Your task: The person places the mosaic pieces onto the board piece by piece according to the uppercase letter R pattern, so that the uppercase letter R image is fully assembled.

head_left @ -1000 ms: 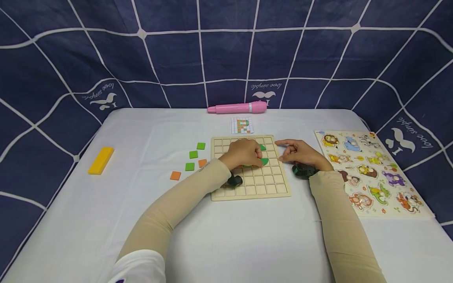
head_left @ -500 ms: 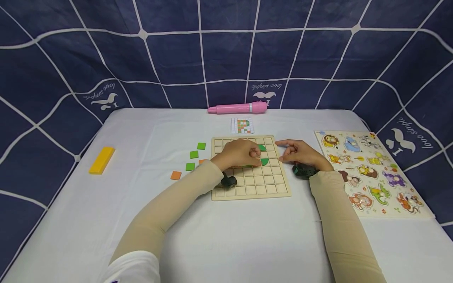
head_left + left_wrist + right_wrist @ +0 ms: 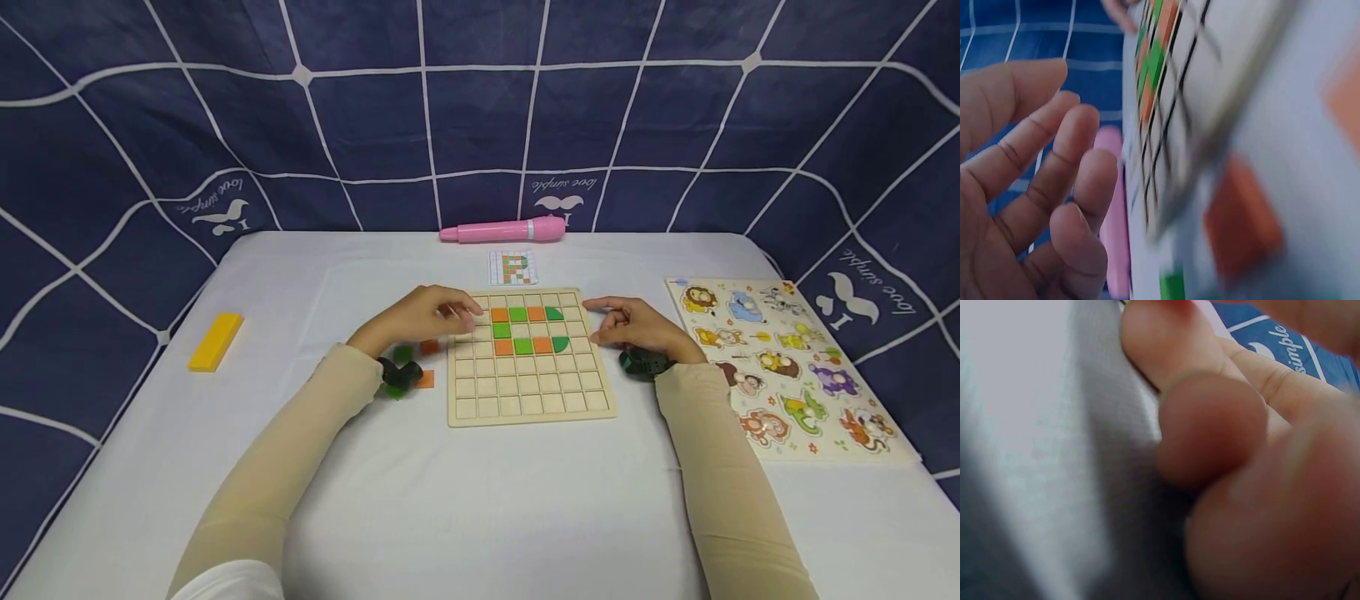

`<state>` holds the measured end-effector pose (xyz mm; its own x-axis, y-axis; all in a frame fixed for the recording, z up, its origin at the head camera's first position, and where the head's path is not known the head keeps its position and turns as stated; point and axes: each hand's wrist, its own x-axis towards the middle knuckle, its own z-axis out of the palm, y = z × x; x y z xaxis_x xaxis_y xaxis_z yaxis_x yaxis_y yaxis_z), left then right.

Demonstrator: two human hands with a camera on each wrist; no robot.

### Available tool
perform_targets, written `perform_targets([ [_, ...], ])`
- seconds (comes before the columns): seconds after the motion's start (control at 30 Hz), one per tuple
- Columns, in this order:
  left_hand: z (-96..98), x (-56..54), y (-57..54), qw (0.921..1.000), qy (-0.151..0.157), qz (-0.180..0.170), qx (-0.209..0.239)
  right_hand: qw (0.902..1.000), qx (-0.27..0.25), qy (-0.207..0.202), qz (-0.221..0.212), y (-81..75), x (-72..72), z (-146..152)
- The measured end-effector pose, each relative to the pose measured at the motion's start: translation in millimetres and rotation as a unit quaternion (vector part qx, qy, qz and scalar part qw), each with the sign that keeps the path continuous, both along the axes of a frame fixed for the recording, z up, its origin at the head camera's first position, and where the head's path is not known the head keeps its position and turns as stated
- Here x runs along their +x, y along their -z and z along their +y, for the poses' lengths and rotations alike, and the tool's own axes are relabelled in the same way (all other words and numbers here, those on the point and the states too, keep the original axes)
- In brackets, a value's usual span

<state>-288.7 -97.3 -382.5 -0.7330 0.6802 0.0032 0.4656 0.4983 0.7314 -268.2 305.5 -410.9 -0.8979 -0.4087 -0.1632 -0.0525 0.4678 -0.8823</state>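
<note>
A wooden grid board (image 3: 531,406) lies on the white table. In its upper rows sit several square tiles, such as an orange tile (image 3: 500,315) and a green tile (image 3: 501,331). Two dark green rounded pieces, one of them the lower rounded piece (image 3: 560,344), lie at the right ends of the rows. My left hand (image 3: 427,315) hovers over the board's left edge, fingers loosely bent, holding nothing; the left wrist view shows its bare palm. At the board's right edge rests my right hand (image 3: 633,323), index finger and thumb stretched to the rim, other fingers curled.
Loose tiles, including an orange tile (image 3: 425,379), lie left of the board, partly hidden by my left wrist. Behind the board are a small pattern card (image 3: 513,267) and a pink pen-shaped toy (image 3: 502,230). An animal puzzle (image 3: 780,367) lies right, a yellow block (image 3: 215,342) left.
My left hand has drawn back leftward from the board's middle, uncovering the rows of tiles, and now covers some loose tiles. The right hand has stayed at the board's edge.
</note>
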Motion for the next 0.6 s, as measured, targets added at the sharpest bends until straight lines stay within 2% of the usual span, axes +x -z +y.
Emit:
perform_targets([
  [0.2, -52.9, -8.7, 0.8, 0.9988, -0.038, 0.001, 0.03, 1.0, 0.003, -0.002, 0.0, 0.0, 0.2, 0],
  [0.3, -74.1, -12.2, 1.5, 0.9962, -0.078, -0.025, 0.028, 1.0, 0.002, -0.002, -0.001, 0.1, 0.8, 0],
  [0.43, -97.5, -13.9, 3.0, 0.9884, -0.132, -0.07, 0.025, 1.0, -0.002, -0.001, -0.004, 0.4, 0.9, 0],
  [0.6, -113.8, -16.4, 8.4, 0.9828, -0.155, -0.095, 0.034, 1.0, -0.007, -0.005, 0.003, 1.8, 1.3, 1],
])
